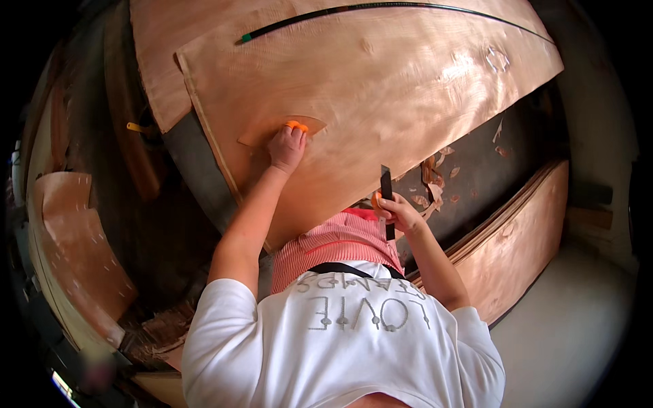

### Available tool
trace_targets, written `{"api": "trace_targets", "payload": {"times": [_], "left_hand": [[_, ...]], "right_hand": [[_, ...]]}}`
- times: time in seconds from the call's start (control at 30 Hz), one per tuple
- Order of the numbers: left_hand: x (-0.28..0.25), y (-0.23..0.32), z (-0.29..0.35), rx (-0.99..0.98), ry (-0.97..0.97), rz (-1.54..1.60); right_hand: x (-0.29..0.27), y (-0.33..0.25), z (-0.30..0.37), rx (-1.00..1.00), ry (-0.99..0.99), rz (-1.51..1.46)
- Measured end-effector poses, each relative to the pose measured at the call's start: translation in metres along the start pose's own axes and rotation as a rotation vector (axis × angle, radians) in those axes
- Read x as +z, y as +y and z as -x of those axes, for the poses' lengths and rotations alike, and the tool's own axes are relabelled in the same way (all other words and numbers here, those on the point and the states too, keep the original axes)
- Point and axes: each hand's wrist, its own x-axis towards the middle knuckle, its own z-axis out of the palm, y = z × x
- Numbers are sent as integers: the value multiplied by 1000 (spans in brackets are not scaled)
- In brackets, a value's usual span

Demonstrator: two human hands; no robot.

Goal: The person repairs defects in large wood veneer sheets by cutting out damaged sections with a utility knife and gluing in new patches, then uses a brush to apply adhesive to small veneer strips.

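Wood sheet (pixel 381 88): lies broad and flat across the middle and upper part of the head view, directly in front of the torso. Extends toward the upper right, with the near end close to the pink striped apron (pixel 333 248). Appears to overlap a second wood sheet (pixel 160 75) at the upper left. Shows a dark grey surface (pixel 194 153) beyond the left edge.

Carries a darker wood piece (pixel 260 136) with a curved far edge, located toward the left, and a thin black rod (pixel 320 13) with a green end, set across the far part.

Hands: well apart. Left hand (pixel 288 148): placed on the darker wood piece, fingers bunched, with an orange item (pixel 296 126) at the fingertips. Cannot tell whether gripping or only pressing.

Right hand (pixel 400 212): clamped around a flat dark tool (pixel 386 182) with a slanted tip, held just beside the near right edge of the wood sheet, tip pointing away from the torso. Shows a further bit of orange by the fingers; cannot tell the kind.

Beyond the right edge: scattered wood scraps (pixel 432 190). At the lower right: stacked wood sheets (pixel 510 234).
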Motion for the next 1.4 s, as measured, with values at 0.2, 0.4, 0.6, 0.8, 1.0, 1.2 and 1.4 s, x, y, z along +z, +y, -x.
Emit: {"api": "trace_targets", "payload": {"times": [0.2, 0.4, 0.6, 0.8, 1.0, 1.2, 1.4], "left_hand": [[6, -6, -1, -15, -6, -83], [-2, 6, -10, 92, 42, 26], [6, 5, -8, 69, 44, 5], [-6, 11, -2, 164, -20, 1], [-29, 14, 2, 209, -322, -91], [-31, 9, 7, 200, -436, -159], [-28, 11, 8, 198, -384, -147]], "right_hand": [[1, 3, -66, 9, 2, -51], [2, -8, -126, -189, 225, -5], [6, -13, -148, -250, 372, -41], [8, -18, -171, -368, 448, -8], [-8, -29, -181, -372, 482, 131], [-14, -26, -184, -351, 484, 197], [-15, -26, -185, -350, 485, 229]]}}
